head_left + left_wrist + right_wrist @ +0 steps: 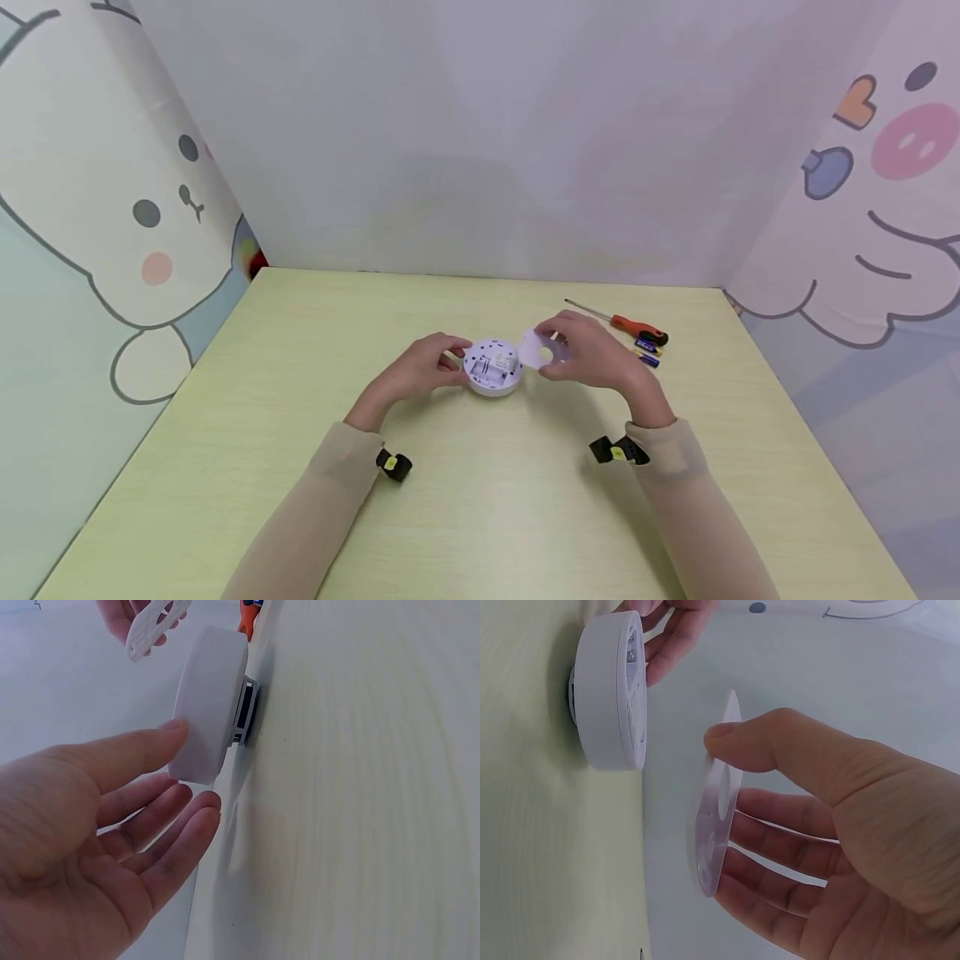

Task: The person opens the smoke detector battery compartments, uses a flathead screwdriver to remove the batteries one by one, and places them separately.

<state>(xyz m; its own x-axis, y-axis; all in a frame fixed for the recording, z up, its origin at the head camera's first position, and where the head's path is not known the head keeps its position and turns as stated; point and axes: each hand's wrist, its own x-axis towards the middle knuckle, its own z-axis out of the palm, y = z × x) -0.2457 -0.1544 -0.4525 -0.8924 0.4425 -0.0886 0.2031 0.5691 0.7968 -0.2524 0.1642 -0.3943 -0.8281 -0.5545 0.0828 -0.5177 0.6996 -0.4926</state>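
Observation:
A round white smoke detector (493,379) stands on the table with its back upward, an open battery compartment showing in it. My left hand (420,367) holds it by its left edge, thumb and fingertips at the side wall (208,705). Under its body a narrower grille part (245,712) shows in the left wrist view. To its right, raised above the table, my right hand (592,354) pinches a thin white mounting plate (711,836) between thumb and fingers. The plate is tilted and has a round hole; it is apart from the detector in the right wrist view.
Behind my right hand lies a screwdriver (633,327) with an orange and black handle. Beside that handle are blue and yellow batteries (647,359). A pale wall cloth (480,150) with cartoon figures rises behind the table's far edge.

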